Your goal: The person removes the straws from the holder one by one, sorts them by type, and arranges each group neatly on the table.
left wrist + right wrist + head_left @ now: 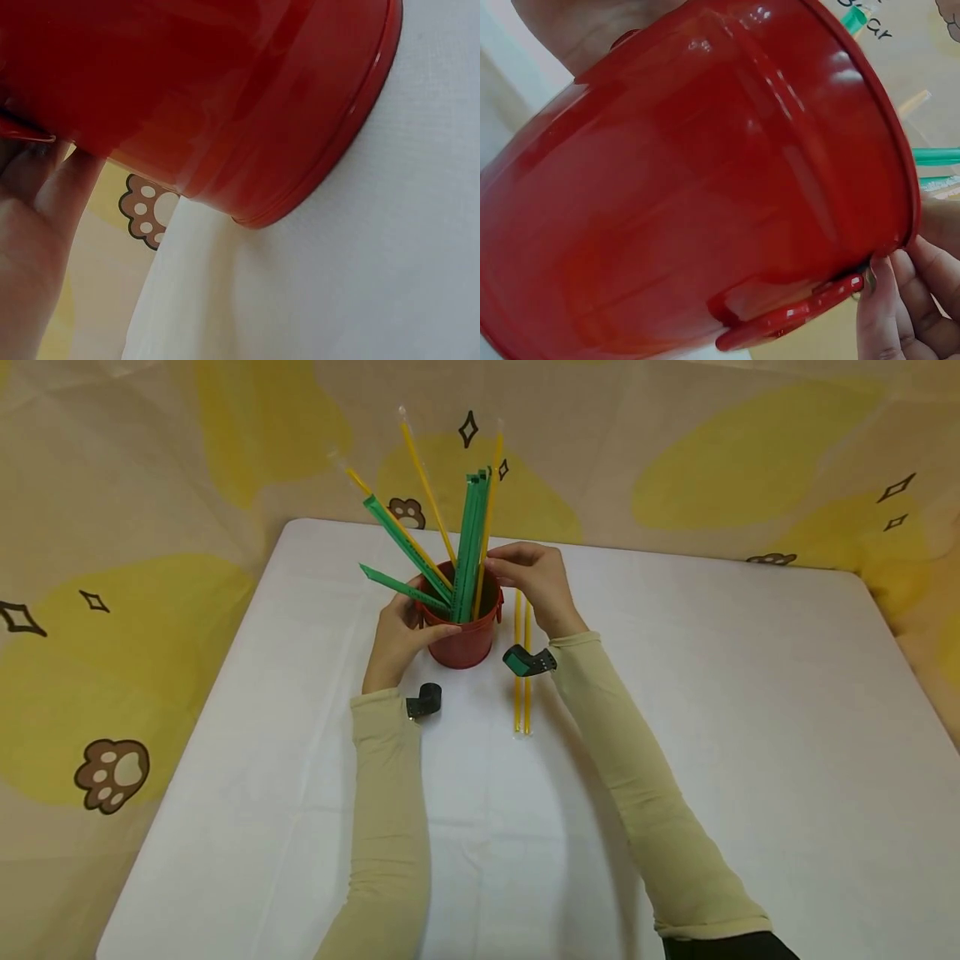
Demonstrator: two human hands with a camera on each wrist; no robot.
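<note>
A red bucket (461, 647) with small side handles stands near the far edge of the table. It holds several green paper-wrapped sticks (468, 543) and slim yellow straws (424, 477) in clear wrappers, fanned out at different angles. My left hand (393, 639) grips the bucket's left side, thumb across the front of the rim and fingers behind. At the right rim, beside one handle (795, 319), my right hand (536, 581) pinches the edge. Its fingertips overlap a yellow straw in the head view; the inner fingertips are partly hidden behind the rim in the right wrist view.
Two yellow straws (522, 693) lie side by side on the white table (465, 877), right of the bucket and partly under the right wrist. A patterned yellow-and-beige cloth (720, 460) hangs behind the table's far edge. Black wrist cameras (426, 700) sit at both cuffs.
</note>
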